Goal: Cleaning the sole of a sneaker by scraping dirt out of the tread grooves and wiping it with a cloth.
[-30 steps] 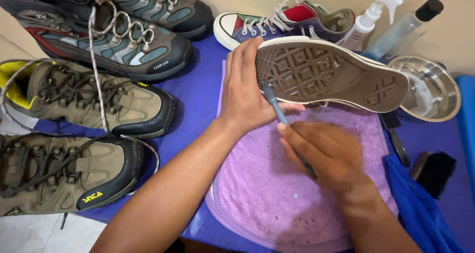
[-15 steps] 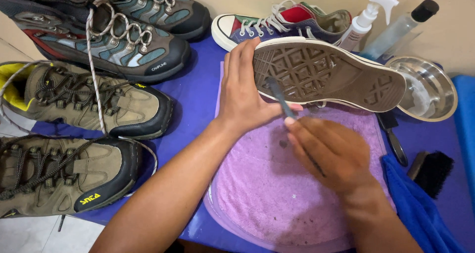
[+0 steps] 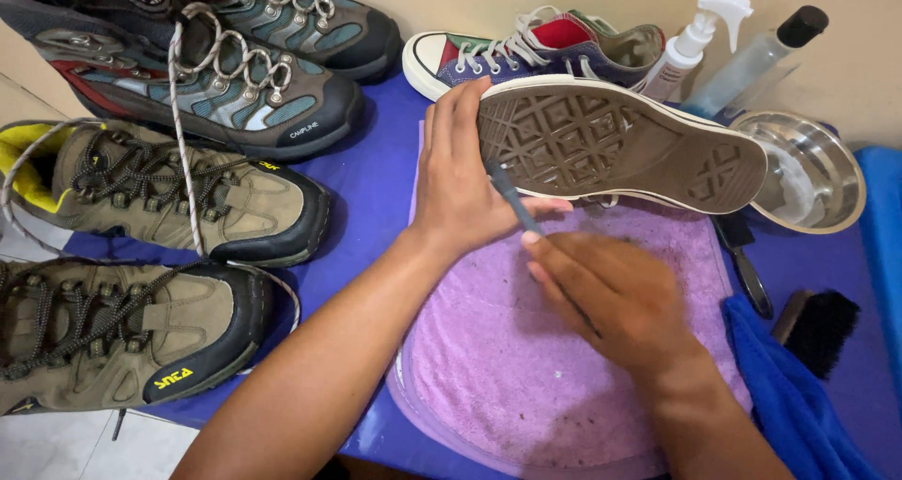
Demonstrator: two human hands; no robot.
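Head view, single frame.

Centre: left hand (image 3: 458, 184), fingers wrapped round the toe end of a sneaker (image 3: 620, 142), sneaker turned on its side, brown patterned sole facing the camera.

Lower centre: right hand (image 3: 611, 292), fingers closed on a thin dark tool (image 3: 512, 198), tip touching the sole near the toe.

Beneath both hands: purple towel (image 3: 526, 377), flecked with dark specks, spread over a blue table cover (image 3: 371, 175).

Upper centre: matching second sneaker (image 3: 526, 43), upright, behind the held one.

Upper right: white spray bottle (image 3: 695, 34); clear bottle with black cap (image 3: 761, 53); steel bowl (image 3: 817, 175), just beside the heel.

Right edge: black brush (image 3: 822, 325); blue cloth (image 3: 799, 405).

Left half: two grey hiking boots (image 3: 216, 76) at top, two tan hiking boots (image 3: 160, 189) below, all laced.
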